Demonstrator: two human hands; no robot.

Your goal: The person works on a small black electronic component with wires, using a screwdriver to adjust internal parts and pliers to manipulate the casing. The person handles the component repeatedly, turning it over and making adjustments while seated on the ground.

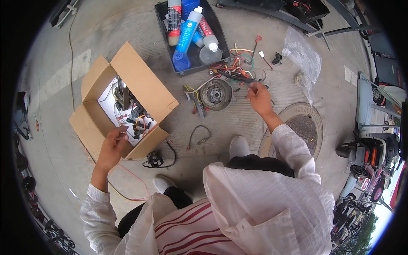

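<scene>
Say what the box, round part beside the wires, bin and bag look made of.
Box: matte cardboard, plain brown with straight fold lines.
Round part: probably metal, cast maybe; dull grey, worn look.
Bin: likely plastic; black, smooth, rounded corners.
Bag: thin clear plastic film, glossy; see-through with bright wrinkles.

Concrete flr (136, 34) holds cardbd box (143, 80), blk bin (191, 71), wires (236, 63).

A black bin (194, 62) of bottles (187, 36) sits on concrete (221, 124), with a manhole cover (300, 129) and parked scooters (372, 155) farther right.
</scene>
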